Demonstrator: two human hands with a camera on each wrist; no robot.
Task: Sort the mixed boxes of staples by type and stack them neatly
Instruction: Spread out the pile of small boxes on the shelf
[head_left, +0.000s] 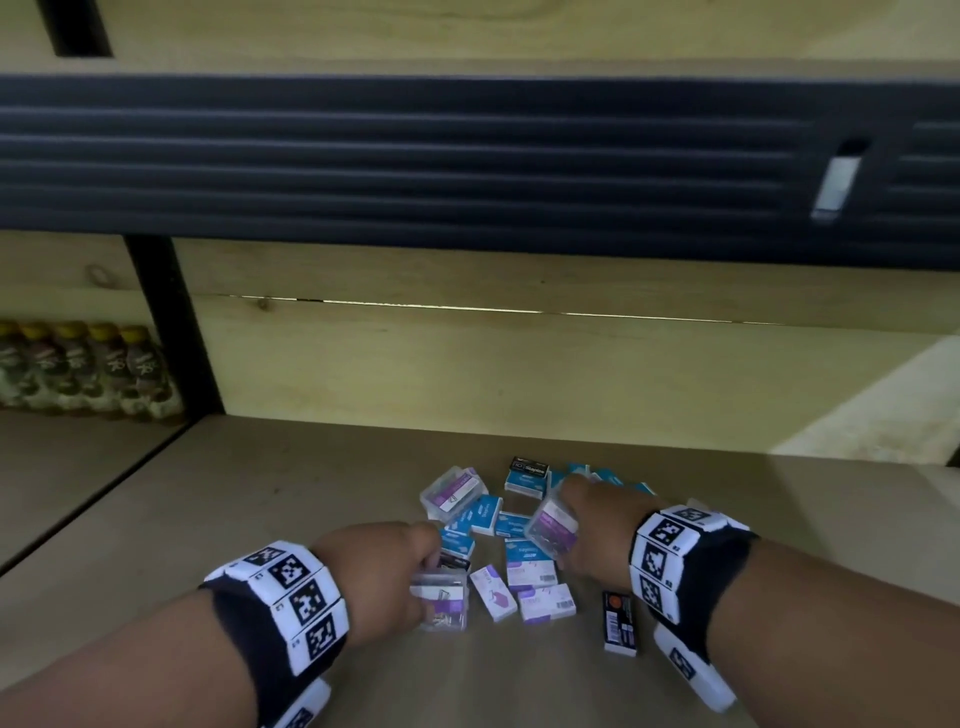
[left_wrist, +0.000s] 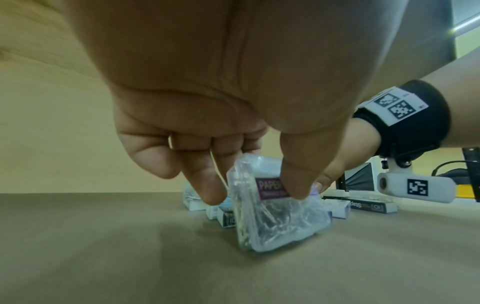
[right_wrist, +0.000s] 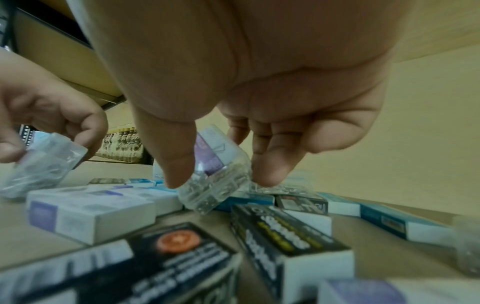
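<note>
A pile of small boxes lies on the brown shelf (head_left: 260, 519): blue-and-white ones (head_left: 485, 515), purple-and-white ones (head_left: 545, 603), black ones (head_left: 619, 623) and a clear plastic case (head_left: 454, 491). My left hand (head_left: 384, 571) pinches a clear case with a purple label (left_wrist: 275, 209) between thumb and fingers, its lower corner close to the shelf. My right hand (head_left: 597, 525) holds another clear purple-labelled case (right_wrist: 215, 176) tilted above the pile. Black boxes (right_wrist: 280, 244) lie right below the right wrist.
A wooden back wall (head_left: 519, 364) closes the shelf behind the pile. A black upright (head_left: 166, 322) divides it from the left bay, where bottles (head_left: 88, 369) stand. A dark ribbed shelf edge (head_left: 415, 166) hangs overhead. Bare shelf surface lies left of the pile.
</note>
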